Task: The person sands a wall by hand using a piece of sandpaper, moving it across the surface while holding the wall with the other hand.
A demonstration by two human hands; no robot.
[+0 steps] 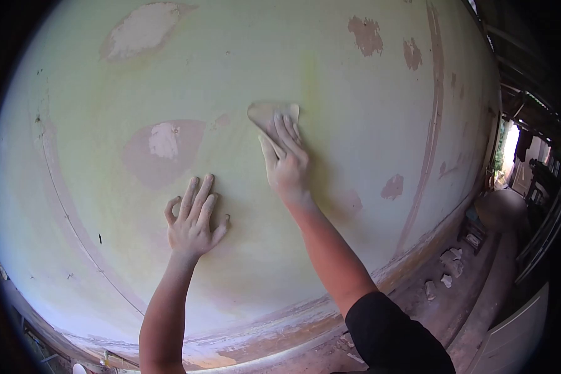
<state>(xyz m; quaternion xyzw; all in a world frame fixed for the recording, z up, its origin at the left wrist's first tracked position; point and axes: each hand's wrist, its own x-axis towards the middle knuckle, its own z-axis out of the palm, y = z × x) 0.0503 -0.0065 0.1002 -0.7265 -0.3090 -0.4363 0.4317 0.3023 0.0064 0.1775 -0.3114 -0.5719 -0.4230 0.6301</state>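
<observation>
sheet (269, 113) | right fingers (288, 129), slightly spread, hold it against wall (249, 56) | left fingers (202, 192) splayed, empty | room above top edge (274, 105)

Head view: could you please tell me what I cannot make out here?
In the head view:
Sheet: the right hand covers its lower part.
Left hand: its back hides the palm.
Left arm: upper part cut off by the bottom edge.
Round brownish thing, far right: blurred, not identifiable.
</observation>
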